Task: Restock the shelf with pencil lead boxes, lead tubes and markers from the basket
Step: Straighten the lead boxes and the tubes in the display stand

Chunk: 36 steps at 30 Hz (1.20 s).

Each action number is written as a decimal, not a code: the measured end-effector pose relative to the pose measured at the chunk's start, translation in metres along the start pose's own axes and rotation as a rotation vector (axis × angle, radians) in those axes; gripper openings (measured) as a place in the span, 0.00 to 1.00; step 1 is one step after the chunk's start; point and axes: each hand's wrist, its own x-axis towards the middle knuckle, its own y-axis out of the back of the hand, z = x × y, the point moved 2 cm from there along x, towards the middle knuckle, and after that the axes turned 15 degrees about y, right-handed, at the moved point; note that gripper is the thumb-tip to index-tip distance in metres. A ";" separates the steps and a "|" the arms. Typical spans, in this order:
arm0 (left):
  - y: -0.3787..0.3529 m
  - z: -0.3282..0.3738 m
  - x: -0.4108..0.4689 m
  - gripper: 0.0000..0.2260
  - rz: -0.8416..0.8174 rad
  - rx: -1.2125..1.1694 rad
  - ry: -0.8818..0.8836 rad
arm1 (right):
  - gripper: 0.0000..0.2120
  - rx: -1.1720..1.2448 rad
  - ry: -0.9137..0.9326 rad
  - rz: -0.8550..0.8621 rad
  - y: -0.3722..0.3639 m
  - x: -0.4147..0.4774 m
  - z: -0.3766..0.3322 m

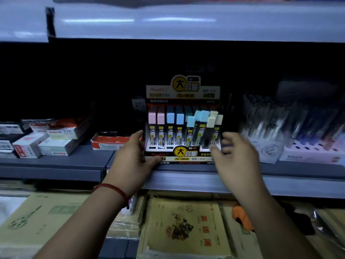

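Note:
A display box of lead tubes (182, 128) stands on the grey shelf (56, 161), its tubes capped in pink, blue and pale yellow. My left hand (134, 157) holds the box's left front corner, thumb on the front face and fingers along the side. My right hand (235, 157) hovers at the box's right side, blurred, with fingers spread and loosely bent. It holds nothing. Small white and red pencil lead boxes (46, 141) lie piled at the left of the shelf. Pens or markers (280, 124) stand in trays at the right.
A flat red and white carton (110, 142) lies just left of the display box. Below the shelf edge lie stacks of brown exercise books (186, 227) and an orange object (240, 217). A white shelf (186, 21) overhangs above. The back of the shelf is dark.

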 end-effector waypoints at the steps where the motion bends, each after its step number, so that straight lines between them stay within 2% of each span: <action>1: -0.001 0.001 0.001 0.38 0.008 0.001 0.006 | 0.26 -0.020 -0.005 -0.060 -0.003 -0.002 0.001; 5: -0.004 0.001 0.006 0.30 0.060 -0.002 -0.050 | 0.28 -0.022 0.045 -0.142 -0.008 -0.003 -0.003; 8: -0.006 0.002 0.007 0.32 0.088 0.016 -0.044 | 0.28 0.036 0.029 -0.134 -0.009 0.001 0.000; 11: -0.003 0.006 0.008 0.31 0.154 0.071 -0.074 | 0.24 0.057 0.054 -0.015 -0.007 0.006 -0.001; 14: 0.002 0.021 0.001 0.25 0.304 0.112 -0.223 | 0.20 0.002 0.219 0.119 -0.001 0.013 -0.012; 16: 0.001 0.037 -0.006 0.21 0.337 0.130 -0.328 | 0.20 -0.015 0.320 0.137 0.002 0.022 -0.022; 19: -0.006 0.053 -0.013 0.20 0.238 0.130 -0.427 | 0.19 -0.098 0.404 0.133 0.002 0.036 -0.032; 22: -0.017 0.052 -0.011 0.26 0.134 0.122 -0.440 | 0.18 -0.172 0.433 0.084 0.000 0.045 -0.039; 25: -0.022 0.048 -0.004 0.30 0.104 0.105 -0.411 | 0.19 -0.199 0.428 0.064 -0.002 0.050 -0.042; 30: -0.026 0.046 0.002 0.29 0.081 0.135 -0.397 | 0.21 -0.206 0.425 0.020 -0.004 0.053 -0.044; 36: -0.030 0.046 0.002 0.31 0.068 0.122 -0.369 | 0.29 -0.256 0.431 -0.085 -0.003 0.054 -0.052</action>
